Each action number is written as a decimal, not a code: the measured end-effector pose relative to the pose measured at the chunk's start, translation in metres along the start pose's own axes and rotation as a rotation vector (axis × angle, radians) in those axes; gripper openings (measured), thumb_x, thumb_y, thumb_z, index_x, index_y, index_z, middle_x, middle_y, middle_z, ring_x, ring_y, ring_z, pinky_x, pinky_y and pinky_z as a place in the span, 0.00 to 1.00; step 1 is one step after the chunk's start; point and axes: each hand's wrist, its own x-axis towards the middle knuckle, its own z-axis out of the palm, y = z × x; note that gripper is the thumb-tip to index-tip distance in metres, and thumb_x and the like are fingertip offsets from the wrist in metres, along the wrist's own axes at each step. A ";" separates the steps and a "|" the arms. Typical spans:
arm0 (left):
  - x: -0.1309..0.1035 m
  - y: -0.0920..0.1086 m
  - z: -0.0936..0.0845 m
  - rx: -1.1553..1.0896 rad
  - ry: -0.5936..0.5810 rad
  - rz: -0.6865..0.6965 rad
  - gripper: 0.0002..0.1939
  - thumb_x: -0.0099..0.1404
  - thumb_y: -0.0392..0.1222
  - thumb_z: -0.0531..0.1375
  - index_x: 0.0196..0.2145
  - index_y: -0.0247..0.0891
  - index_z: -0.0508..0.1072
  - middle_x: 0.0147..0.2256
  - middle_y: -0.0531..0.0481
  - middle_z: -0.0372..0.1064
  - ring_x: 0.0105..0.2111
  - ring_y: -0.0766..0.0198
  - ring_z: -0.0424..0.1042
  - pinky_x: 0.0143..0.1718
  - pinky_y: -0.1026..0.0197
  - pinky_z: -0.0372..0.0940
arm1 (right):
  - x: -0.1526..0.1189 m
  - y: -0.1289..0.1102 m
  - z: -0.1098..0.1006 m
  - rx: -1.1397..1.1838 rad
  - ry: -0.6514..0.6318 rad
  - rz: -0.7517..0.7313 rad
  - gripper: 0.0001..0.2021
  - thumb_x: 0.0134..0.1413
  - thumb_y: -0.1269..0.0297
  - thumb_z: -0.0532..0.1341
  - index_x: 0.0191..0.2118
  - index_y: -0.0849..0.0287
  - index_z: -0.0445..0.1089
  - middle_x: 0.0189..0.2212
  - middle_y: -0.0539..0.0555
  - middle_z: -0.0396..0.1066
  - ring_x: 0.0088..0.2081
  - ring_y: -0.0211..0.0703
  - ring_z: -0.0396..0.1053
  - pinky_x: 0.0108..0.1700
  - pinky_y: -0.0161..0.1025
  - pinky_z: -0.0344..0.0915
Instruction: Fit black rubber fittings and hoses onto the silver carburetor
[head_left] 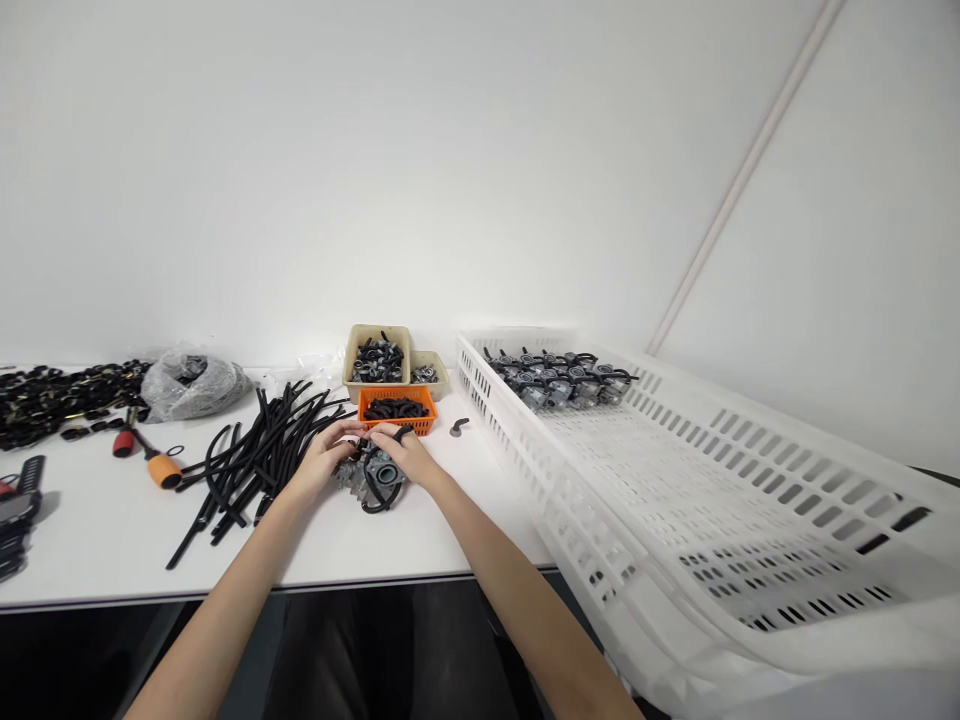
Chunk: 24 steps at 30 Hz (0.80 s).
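A grey metal carburetor (385,474) with a black rubber hose looped around it rests near the front of the white table. My left hand (328,454) is closed on its upper left side, thumb and fingers bent over the top. From the right, my right hand (403,455) grips the upper edge, its fingertips close to those of the left. What the fingertips press on is partly hidden. Just behind the hands stands an orange basket (427,424) of short black rubber pieces. Left of them lies a loose pile of black hoses (274,450).
At right, a large white perforated crate (525,470) holds several carburetors (559,378) at its far end. Two beige bins (347,378) of small parts stand by the wall. Leftward lie an orange-handled screwdriver (163,470), a red handle (123,443), a plastic bag (191,388) and black clips (67,395).
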 end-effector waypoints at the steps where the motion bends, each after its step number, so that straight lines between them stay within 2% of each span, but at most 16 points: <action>1: 0.000 0.000 0.000 0.002 -0.001 0.001 0.16 0.49 0.38 0.61 0.38 0.37 0.74 0.39 0.46 0.75 0.44 0.54 0.70 0.45 0.58 0.62 | 0.000 0.000 0.000 0.000 0.000 0.003 0.14 0.58 0.56 0.55 0.36 0.59 0.72 0.40 0.54 0.73 0.46 0.47 0.68 0.53 0.43 0.60; 11: -0.002 0.002 -0.001 -0.008 -0.073 0.035 0.17 0.49 0.39 0.62 0.39 0.37 0.75 0.41 0.44 0.74 0.46 0.52 0.69 0.47 0.56 0.61 | 0.000 -0.001 0.000 0.028 -0.011 0.003 0.14 0.58 0.55 0.55 0.37 0.59 0.71 0.40 0.54 0.73 0.46 0.46 0.67 0.52 0.42 0.59; 16: -0.001 -0.001 -0.003 0.007 -0.063 0.043 0.17 0.51 0.39 0.62 0.41 0.37 0.75 0.41 0.44 0.74 0.47 0.52 0.69 0.46 0.56 0.62 | -0.001 -0.004 0.001 0.015 0.006 0.042 0.13 0.58 0.55 0.55 0.33 0.59 0.70 0.35 0.52 0.71 0.42 0.44 0.67 0.49 0.42 0.60; 24: -0.002 0.003 0.000 0.035 -0.022 -0.010 0.17 0.49 0.40 0.62 0.38 0.37 0.75 0.41 0.43 0.74 0.45 0.52 0.70 0.42 0.57 0.63 | 0.000 0.003 0.001 -0.036 0.015 0.022 0.14 0.58 0.53 0.55 0.30 0.59 0.66 0.29 0.49 0.66 0.35 0.41 0.63 0.42 0.38 0.60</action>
